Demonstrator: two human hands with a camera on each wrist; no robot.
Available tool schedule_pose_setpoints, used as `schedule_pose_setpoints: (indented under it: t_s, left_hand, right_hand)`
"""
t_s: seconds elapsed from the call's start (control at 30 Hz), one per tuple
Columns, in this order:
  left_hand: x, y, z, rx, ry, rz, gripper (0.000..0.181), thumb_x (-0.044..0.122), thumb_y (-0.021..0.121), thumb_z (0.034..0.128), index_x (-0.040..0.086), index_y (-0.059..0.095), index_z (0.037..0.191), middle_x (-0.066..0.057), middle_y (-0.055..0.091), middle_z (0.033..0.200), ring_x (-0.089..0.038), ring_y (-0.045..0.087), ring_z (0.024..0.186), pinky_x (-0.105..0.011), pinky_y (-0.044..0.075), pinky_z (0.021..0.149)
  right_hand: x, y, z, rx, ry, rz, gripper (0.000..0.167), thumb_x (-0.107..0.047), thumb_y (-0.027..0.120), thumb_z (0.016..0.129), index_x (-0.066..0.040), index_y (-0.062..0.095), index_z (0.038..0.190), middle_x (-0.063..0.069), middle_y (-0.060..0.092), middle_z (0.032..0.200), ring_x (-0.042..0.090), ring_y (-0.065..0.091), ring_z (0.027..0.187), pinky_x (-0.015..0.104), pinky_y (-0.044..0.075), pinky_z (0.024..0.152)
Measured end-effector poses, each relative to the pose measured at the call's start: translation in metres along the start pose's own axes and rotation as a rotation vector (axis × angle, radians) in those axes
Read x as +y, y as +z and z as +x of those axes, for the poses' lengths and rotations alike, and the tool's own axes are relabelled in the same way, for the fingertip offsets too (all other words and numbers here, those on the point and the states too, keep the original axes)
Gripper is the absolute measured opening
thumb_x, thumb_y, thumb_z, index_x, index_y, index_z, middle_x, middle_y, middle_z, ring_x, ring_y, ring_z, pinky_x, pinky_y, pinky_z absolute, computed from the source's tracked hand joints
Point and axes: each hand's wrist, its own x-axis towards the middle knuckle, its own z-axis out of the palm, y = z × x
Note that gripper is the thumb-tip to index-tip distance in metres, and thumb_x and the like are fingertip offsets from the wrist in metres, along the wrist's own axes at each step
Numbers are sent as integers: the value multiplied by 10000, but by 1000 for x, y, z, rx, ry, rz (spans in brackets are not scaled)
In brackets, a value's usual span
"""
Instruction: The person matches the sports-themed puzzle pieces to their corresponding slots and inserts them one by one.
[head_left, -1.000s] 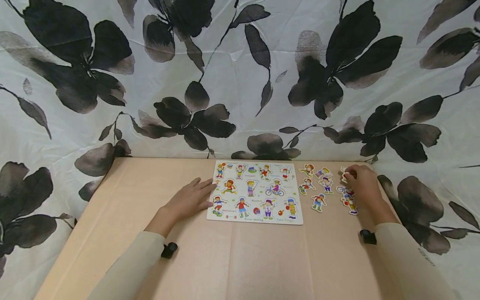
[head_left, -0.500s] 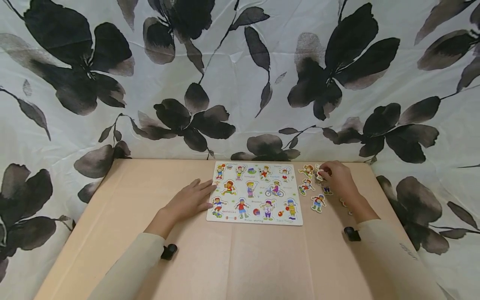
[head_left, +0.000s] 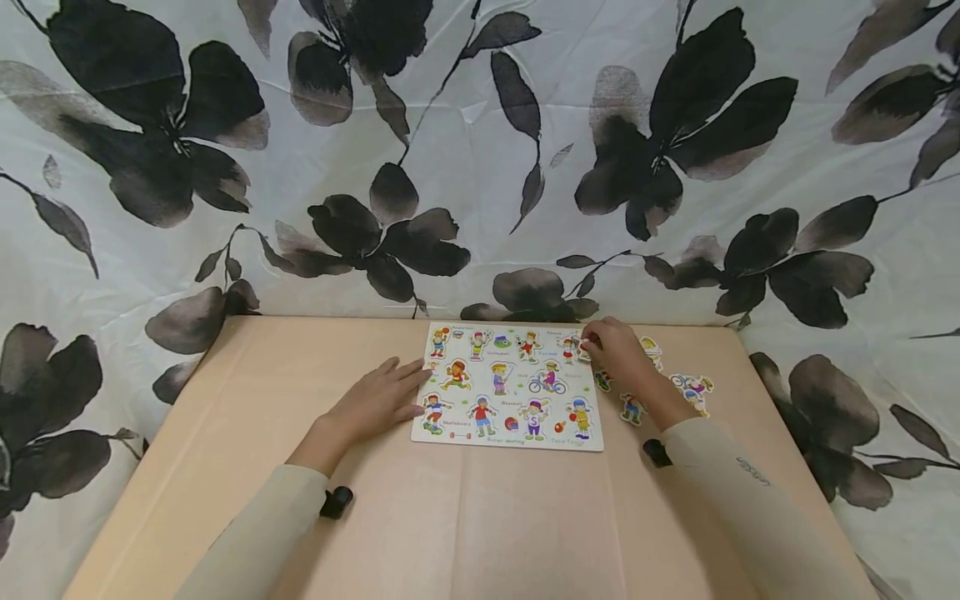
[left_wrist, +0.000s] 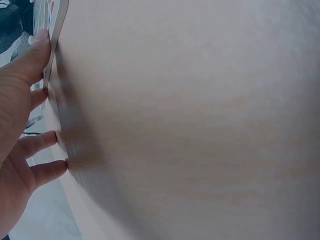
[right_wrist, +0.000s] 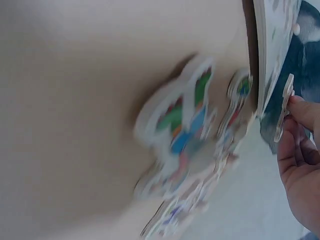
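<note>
A white puzzle board [head_left: 517,417] printed with cartoon children lies on the table. My left hand [head_left: 378,402] touches its left edge with spread fingers; in the left wrist view the left hand [left_wrist: 22,110] has its thumb on the board's edge [left_wrist: 61,20]. Over the board's upper right corner, my right hand [head_left: 618,350] pinches a small flat cutout piece. The right wrist view shows that piece [right_wrist: 284,107] edge-on between thumb and fingers of the right hand [right_wrist: 302,150], raised beside the board [right_wrist: 267,45].
Several loose cutout figures lie right of the board, among them one [head_left: 632,409] under the right forearm and a cyclist piece [head_left: 692,384] farther right. Behind the table [head_left: 375,517] hangs a floral cloth [head_left: 465,167].
My right hand has moved left from the far right pieces to the board's upper right corner, carrying a cutout piece. My left hand has stayed at the board's left edge.
</note>
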Motion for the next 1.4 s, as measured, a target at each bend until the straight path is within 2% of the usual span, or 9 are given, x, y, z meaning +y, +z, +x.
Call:
schedule_pose_setpoints:
  t_s: [0.37,0.93,1.13,1.4]
  left_hand:
    - [0,0,0,-13,-5,-18,695,499,630,1003,157,446,1579,-113,402,1647,-532,383,1460,-647,389,1164]
    - [1,-2,0,-5,1,-14,684,499,625,1005,154,458,1572,-107,407,1645,-523,388,1462,-625,384,1178]
    - [2,-1,1,-20,-3,-22,692,499,620,1009,147,445,1579,-107,395,1652,-527,374,1469,-626,372,1187]
    - [1,0,0,-19,-18,-20,696,506,619,1006,151,446,1579,-108,395,1652,-520,373,1472,-630,372,1184]
  right_hand:
    - [-14,20,13,-54,-38,-82,72,-86,721,969,-32,731,1014,127,645,962,245,615,866,406,570,771]
    - [-14,25,13,-84,-47,-85,128,-80,685,995,-15,723,1099,143,636,1019,250,628,893,399,592,802]
    - [-18,20,7,-71,-19,-76,210,-118,684,1003,-10,692,1182,165,646,1080,287,659,956,446,595,846]
    - [-17,-1,-4,-45,0,-14,257,-117,659,1018,20,664,1235,198,640,1156,336,671,1033,468,605,870]
